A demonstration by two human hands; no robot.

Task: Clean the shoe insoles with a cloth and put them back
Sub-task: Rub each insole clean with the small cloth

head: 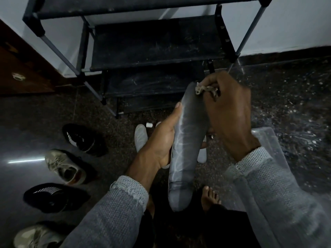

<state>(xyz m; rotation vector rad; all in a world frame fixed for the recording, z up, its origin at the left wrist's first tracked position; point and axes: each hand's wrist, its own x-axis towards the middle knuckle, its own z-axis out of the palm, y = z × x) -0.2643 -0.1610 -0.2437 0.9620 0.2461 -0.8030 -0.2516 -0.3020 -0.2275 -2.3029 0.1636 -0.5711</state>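
Presently, item one: grey insole (186,140), held lengthwise in mid-air above the floor, one end far and raised, the other near and hanging low by the person's bare foot (210,196). Pale streaks run along its surface.

Item two: left hand (161,140), wrapped round the insole's left edge at mid-length, thumb lying up along that edge, fingertips showing past the right edge. It grips the insole.

Item three: right hand (231,111), fingers curled on a small crumpled cloth (206,90), which is pressed against the insole's far end, at its right corner. It grips the cloth.

Step in hand, by my judgement: the wiping of this insole, with the cloth at the far end. The next move likely calls for drawing the cloth down the length toward the near end while the left hand keeps the insole steady, then refitting it in its shoe.

Surroundings: two pale insoles (141,136) on the speckled floor, beyond and partly behind the held one. Four shoes on the left: far black sneaker (84,140), tan sneaker (66,167), near black sneaker (53,197), a second tan sneaker (35,237) at the near edge. Clear plastic bin (268,140) on the right. Black shoe rack (152,47) at the far wall.
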